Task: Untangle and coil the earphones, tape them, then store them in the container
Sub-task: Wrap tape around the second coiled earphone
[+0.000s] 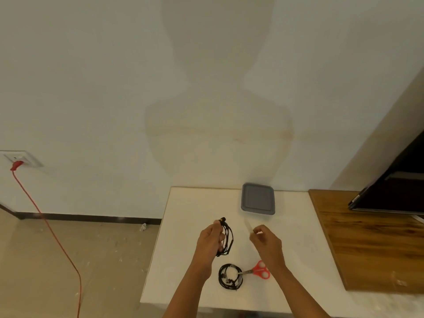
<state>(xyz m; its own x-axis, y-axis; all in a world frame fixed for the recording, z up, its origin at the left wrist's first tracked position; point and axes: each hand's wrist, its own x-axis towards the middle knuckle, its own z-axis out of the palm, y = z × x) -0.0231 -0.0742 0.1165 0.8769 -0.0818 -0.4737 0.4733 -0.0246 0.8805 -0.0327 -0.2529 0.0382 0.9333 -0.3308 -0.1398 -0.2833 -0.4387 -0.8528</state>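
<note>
Illumination is moderately bright and diffuse, sourced behind the person: a large soft-edged head-and-shoulders shadow [218, 134] falls on the wall [91, 88]. Wide-angle distortion curves the baseboard [80, 217] and table [293, 249] edges. Overall sharpness is low; the tape strip [247, 224] at the right hand [267, 242] is blurred.

2 closed grips: left hand [212, 238], right hand [265, 239]

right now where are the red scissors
Head view: the red scissors lie on the table, just right of the coiled earphones lying there, near the right hand.
</note>
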